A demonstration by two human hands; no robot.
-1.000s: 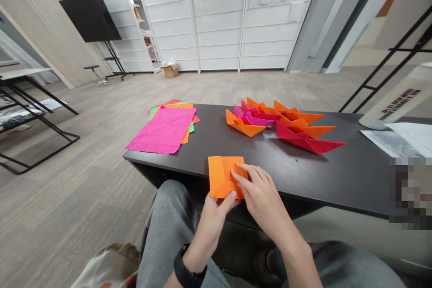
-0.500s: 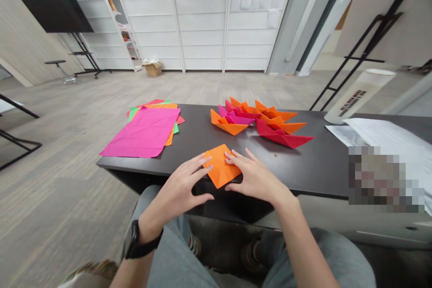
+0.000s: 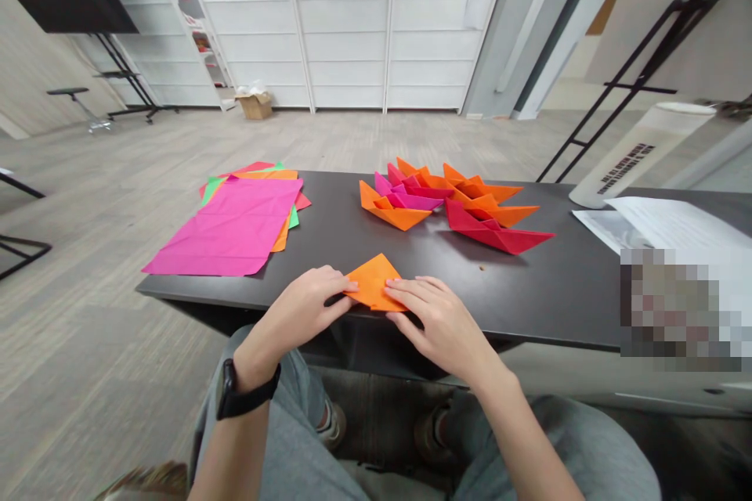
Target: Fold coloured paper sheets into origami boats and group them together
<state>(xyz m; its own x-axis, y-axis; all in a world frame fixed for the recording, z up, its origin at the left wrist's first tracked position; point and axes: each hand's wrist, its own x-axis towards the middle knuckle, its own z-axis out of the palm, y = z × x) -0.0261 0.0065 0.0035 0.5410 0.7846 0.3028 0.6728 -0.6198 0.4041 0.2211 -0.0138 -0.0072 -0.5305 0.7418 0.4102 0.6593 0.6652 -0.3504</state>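
At the near edge of the dark table lies a piece of folded orange origami paper (image 3: pixel 372 282), with one point facing away from me. My left hand (image 3: pixel 305 309) pinches its left corner between thumb and fingers. On the right side, my right hand (image 3: pixel 435 317) has its fingertips on top of the paper and its thumb at the near edge, gripping it. Beyond the hands sits a group of folded paper boats: an orange boat (image 3: pixel 391 211), a magenta boat (image 3: pixel 411 196), a red boat (image 3: pixel 499 235) and several others.
Magenta paper (image 3: pixel 235 227) tops a stack of coloured sheets at the left of the table (image 3: pixel 329 243). To the right stand a white cylinder (image 3: pixel 640 156) and printed papers (image 3: pixel 681 223), beside a blurred-out patch. White shelving (image 3: pixel 346 31) stands across the floor.
The orange paper's near corner, which pointed toward me over the table edge, is folded away, leaving a flatter shape. Both hands have closed on its sides. The view has tilted down slightly.
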